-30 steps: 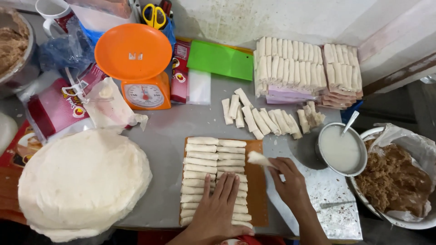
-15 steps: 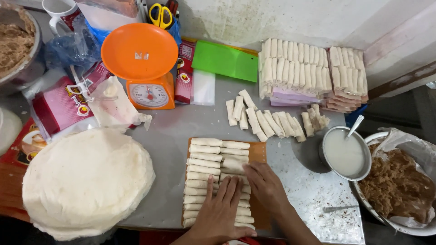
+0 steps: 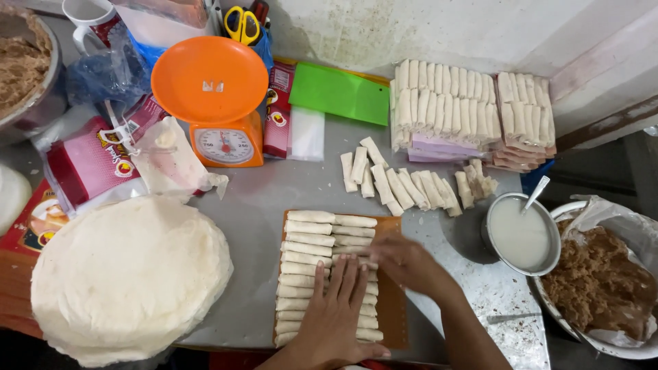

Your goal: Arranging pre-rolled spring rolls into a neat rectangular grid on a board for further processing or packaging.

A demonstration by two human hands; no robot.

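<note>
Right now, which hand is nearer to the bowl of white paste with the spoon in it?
The right hand. It sits at the right edge of the rolls on the board, just left of the bowl. The left hand lies flat on the rolls, farther left and lower.

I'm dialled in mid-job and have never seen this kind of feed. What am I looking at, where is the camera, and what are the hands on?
There is no machine here: a person works with two bare hands, and the single picture comes from a camera on their head, looking down.

The left hand lies flat on rows of pale rolled wrappers set on a brown board. The right hand is at the right-hand rows; it is blurred, so its grip cannot be told.

Around them on the grey table: a stack of round flat wrappers, an orange kitchen scale, loose rolls, stacked rolls, a metal bowl of white liquid with a spoon, and a bowl of brown filling.
</note>
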